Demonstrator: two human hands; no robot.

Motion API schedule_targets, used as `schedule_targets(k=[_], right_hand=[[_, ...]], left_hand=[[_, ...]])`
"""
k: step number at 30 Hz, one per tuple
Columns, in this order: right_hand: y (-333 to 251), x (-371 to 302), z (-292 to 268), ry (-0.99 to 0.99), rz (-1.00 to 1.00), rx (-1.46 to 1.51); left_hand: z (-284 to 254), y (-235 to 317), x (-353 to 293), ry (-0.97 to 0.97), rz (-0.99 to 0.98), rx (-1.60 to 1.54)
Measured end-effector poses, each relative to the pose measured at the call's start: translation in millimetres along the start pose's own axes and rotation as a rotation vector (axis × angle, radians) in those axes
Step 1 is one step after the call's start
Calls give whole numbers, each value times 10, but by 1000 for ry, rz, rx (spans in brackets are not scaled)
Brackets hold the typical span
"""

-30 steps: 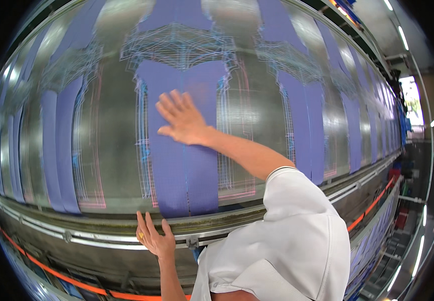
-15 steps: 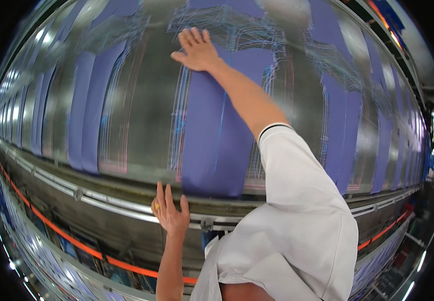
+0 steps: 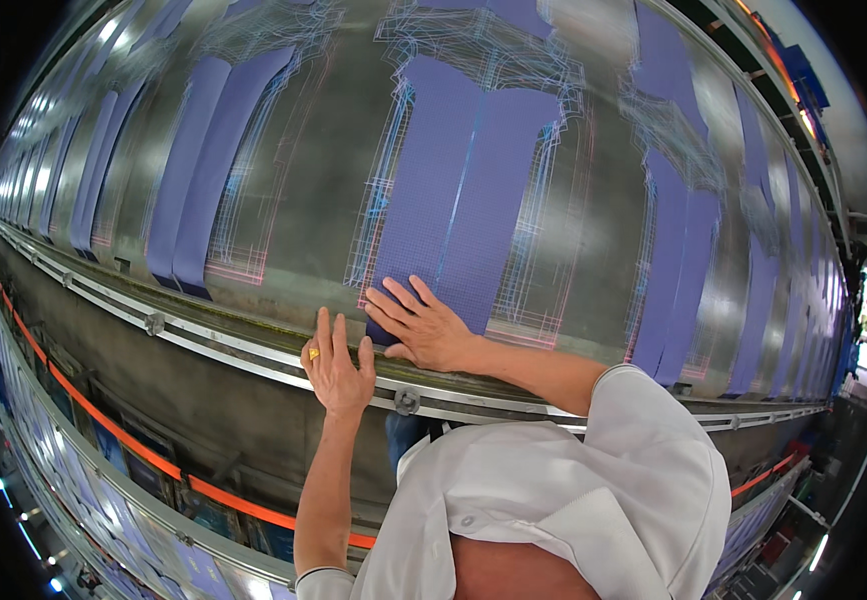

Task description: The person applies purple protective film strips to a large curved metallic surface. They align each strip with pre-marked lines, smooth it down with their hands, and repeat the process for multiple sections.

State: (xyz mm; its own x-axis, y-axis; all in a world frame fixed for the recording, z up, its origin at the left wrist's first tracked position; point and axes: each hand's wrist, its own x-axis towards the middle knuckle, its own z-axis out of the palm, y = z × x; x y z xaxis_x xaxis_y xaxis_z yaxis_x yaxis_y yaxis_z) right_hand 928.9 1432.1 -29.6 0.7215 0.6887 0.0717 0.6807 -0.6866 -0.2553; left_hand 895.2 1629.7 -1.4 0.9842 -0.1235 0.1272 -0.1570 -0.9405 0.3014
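A long purple fabric piece (image 3: 463, 170) lies flat on the dull metal table (image 3: 323, 190), within thin blue and red drawn outlines. Its near end reaches the table's front edge. My right hand (image 3: 431, 328) rests on that near end, palm down with the fingers spread toward the left. Just left of it, my left hand (image 3: 338, 368) is at the front edge beside the rail, fingers stretched out and pointing away from me. A yellow ring sits on one of its fingers. Nothing is held in either hand.
Further purple pieces (image 3: 193, 180) lie in a row to the left, and more pieces (image 3: 681, 260) to the right. A metal rail (image 3: 243, 360) with clamps runs along the front edge. Below it stretches an orange strip (image 3: 143, 445), with another table of purple pieces behind me.
My right hand has come from the far end of the purple fabric piece down to its near end. My left hand stays at the front edge, while the view has shifted slightly.
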Motion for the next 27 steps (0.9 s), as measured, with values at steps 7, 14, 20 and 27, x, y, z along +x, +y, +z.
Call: schedule_targets(k=[7,14,20,27], right_hand=[[1055,77,-203,57,285,-81],[2737,710,-300,224,489,-276],[3211,999,-378,265,702,-209],[2061,555,-233,255,778,-111]], left_hand=[[-11,-9,-15,-19,-9,-32],[-4,-22,8,-41,4,22],[-10,-40,-22,-37,-6,5],[1,-52,-3,10,-11,-49]])
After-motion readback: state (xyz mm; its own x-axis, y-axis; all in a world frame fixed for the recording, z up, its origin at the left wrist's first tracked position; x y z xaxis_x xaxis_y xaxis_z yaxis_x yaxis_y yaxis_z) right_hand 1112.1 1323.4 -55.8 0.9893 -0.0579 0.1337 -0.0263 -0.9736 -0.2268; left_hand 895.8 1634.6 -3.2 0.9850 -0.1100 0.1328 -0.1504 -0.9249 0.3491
